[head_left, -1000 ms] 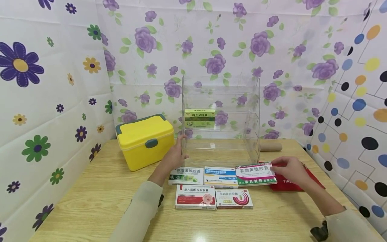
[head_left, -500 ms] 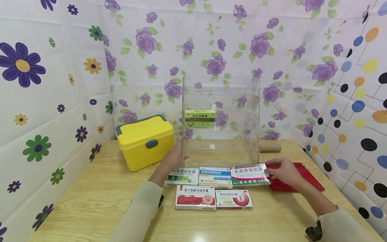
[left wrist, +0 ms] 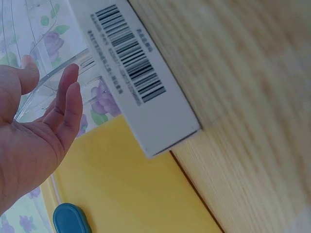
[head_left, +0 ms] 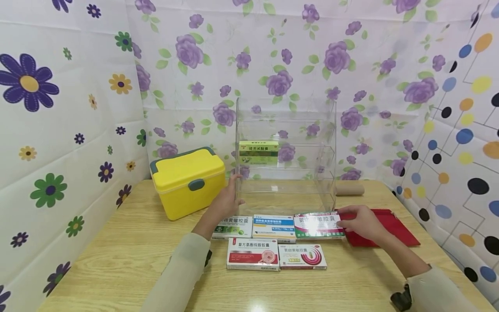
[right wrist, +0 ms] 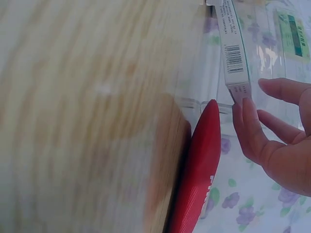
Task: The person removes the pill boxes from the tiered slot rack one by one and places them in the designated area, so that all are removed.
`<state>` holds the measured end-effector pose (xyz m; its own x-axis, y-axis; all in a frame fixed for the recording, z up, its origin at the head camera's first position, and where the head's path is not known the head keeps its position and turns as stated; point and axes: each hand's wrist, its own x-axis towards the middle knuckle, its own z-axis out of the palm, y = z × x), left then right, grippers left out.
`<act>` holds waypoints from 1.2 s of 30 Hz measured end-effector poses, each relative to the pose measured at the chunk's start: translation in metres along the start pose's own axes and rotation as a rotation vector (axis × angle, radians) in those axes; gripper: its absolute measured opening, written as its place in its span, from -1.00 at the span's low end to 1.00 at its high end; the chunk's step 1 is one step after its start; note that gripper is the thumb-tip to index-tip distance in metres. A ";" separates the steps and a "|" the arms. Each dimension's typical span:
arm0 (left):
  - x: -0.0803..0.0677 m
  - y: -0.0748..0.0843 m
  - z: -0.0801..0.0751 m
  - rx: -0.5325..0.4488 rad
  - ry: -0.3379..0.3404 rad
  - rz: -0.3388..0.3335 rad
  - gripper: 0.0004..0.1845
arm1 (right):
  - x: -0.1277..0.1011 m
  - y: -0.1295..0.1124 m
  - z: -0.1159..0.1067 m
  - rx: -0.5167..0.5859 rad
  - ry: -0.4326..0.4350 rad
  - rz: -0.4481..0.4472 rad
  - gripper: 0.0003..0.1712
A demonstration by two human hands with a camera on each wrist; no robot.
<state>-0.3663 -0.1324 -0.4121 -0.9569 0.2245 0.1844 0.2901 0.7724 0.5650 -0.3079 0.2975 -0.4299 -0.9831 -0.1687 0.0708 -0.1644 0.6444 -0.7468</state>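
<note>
My left hand point(head_left: 225, 200) grips the left side panel of a clear tiered rack point(head_left: 286, 187). In the left wrist view, thumb and fingers lie around that panel's edge. My right hand point(head_left: 360, 222) holds the right end of a white, pink and green medicine box point(head_left: 317, 225), with thumb and fingertips at its corner. This box is in line with a blue-and-white medicine box point(head_left: 274, 226) and a green-and-white one point(head_left: 235, 226), partly behind the left hand. Nearer lie a red-and-white medicine box point(head_left: 252, 253) and a white one with pink rings point(head_left: 302, 255).
A yellow box point(head_left: 189, 182) with a dark green handle stands left of the rack. Up in the rack sits a green-yellow medicine box point(head_left: 258, 153). A red pouch point(head_left: 393, 229) lies beneath the right forearm, and a brown roll point(head_left: 349, 190) lies behind it.
The right hand has moved left with the pink and green box. The blue and green boxes in that row have shifted left too. The left hand has stayed on the rack.
</note>
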 end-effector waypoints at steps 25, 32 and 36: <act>0.000 -0.001 -0.001 -0.003 0.013 0.008 -0.09 | 0.002 -0.005 0.007 -0.010 -0.074 0.051 -0.43; 0.000 0.000 0.000 0.004 0.003 0.001 -0.09 | 0.005 -0.011 0.006 -0.003 -0.074 0.001 -0.45; 0.000 0.000 0.001 -0.001 -0.005 -0.004 -0.09 | 0.007 -0.016 0.006 0.018 -0.071 -0.039 -0.47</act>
<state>-0.3660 -0.1316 -0.4129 -0.9582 0.2242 0.1777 0.2859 0.7727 0.5667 -0.3115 0.2812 -0.4214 -0.9676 -0.2469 0.0536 -0.2008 0.6231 -0.7559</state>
